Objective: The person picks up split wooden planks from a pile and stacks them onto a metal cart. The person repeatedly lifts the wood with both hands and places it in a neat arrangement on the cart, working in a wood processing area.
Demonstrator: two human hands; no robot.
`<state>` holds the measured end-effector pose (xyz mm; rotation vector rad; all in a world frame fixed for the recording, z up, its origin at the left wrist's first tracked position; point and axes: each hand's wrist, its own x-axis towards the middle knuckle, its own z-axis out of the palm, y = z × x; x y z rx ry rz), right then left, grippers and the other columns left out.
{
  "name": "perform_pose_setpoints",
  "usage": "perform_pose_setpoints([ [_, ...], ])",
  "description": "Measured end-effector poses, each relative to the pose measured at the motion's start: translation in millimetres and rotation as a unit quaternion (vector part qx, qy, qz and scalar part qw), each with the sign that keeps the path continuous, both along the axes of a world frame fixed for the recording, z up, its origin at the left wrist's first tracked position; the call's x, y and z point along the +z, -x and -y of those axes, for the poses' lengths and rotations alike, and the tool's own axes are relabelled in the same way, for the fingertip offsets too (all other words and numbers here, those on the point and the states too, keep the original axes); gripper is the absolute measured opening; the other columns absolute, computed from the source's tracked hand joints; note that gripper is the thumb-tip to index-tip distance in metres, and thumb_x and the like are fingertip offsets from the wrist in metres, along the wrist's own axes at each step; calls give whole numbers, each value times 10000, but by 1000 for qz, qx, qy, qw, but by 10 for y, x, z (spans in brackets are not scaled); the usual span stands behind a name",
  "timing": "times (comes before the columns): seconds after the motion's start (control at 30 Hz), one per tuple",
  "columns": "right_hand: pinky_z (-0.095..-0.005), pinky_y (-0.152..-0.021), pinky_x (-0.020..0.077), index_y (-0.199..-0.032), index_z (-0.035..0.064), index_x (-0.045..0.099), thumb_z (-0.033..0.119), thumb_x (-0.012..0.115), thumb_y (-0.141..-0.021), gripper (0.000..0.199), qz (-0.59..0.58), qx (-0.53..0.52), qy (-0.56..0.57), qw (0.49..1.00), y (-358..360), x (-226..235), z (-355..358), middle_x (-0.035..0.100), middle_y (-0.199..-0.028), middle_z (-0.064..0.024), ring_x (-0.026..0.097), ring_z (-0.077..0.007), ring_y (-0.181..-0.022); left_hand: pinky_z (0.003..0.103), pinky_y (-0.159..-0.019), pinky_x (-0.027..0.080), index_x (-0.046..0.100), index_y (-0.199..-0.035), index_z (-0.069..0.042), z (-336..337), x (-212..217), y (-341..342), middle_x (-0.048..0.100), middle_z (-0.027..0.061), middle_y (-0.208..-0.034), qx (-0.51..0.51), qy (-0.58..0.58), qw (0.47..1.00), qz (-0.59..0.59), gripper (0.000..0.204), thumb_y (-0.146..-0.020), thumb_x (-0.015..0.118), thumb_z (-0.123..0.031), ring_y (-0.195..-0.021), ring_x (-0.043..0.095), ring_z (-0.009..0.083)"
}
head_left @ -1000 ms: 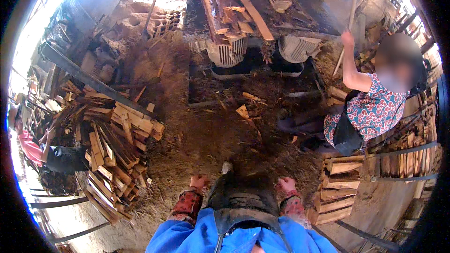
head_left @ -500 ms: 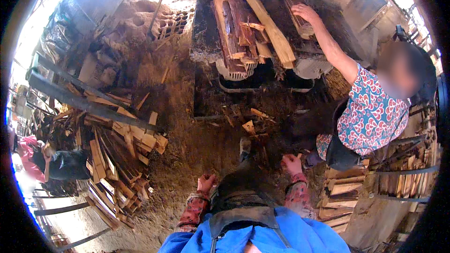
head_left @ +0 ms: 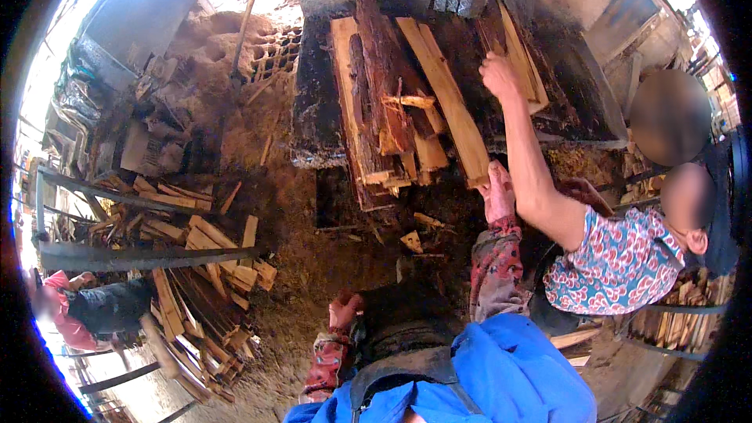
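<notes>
Head view: against the earlier frame, the right hand (head_left: 497,192) has been raised to the near end of the pale plank (head_left: 445,98) on the workbench (head_left: 313,94); grip cannot be told. The left hand (head_left: 345,311) is seen loosely curled, holding nothing, low by the dark apron (head_left: 407,329). A co-worker's hand (head_left: 500,74) is laid on boards at the bench's far right; faces are blurred.

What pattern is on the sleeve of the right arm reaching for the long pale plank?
A red floral-like print on grey, seen in the head view on the sleeve behind the right hand at the plank.
</notes>
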<state>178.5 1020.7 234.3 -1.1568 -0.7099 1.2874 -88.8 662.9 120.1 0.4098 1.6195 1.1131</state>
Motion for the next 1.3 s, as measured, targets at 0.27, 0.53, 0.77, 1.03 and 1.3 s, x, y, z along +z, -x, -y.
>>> perform_pose_setpoints([
  [0.27,-264,-663,493,-1180,10,558,222,635,-894,364,15,159,10,987,241,286,-247,642,-964,-52,613,-151,-775,313,-613,524,658,-860,46,-290,-185,245,681,85,-787,1,45,996,77,273,-858,654,-227,-698,645,170],
  [0.53,-316,-932,454,-1283,-8,507,39,545,-904,383,603,16,-182,777,467,337,-272,592,-1198,-143,579,-235,-1080,305,-648,531,652,-913,45,-1098,-201,1130,684,101,-782,-112,-48,991,-57,245,-867,631,-194,-719,655,168],
  [0.77,-413,-1022,390,-1363,-5,401,51,669,-756,666,681,158,-206,685,1231,1052,-264,423,-1354,-194,422,-365,-1253,318,-725,539,613,-1043,43,-1562,421,1613,679,109,-920,-25,-16,993,111,273,-891,628,-183,-824,651,175],
  [1.03,-368,-1072,338,-1339,8,459,217,703,-807,622,509,373,-147,762,1000,1383,-465,434,-1391,-184,429,-304,-1284,317,-795,534,580,-1102,64,-2317,973,1494,668,134,-992,-4,-125,979,159,360,-948,579,-261,-897,645,199],
  [1.3,-402,-898,480,-1145,-24,596,324,680,-843,468,569,135,-249,772,906,1207,-1409,604,-1137,-210,588,-359,-1044,282,-738,465,557,-1123,3,-2877,1282,996,606,42,-996,-13,-67,964,256,511,-944,524,-474,-875,566,129],
])
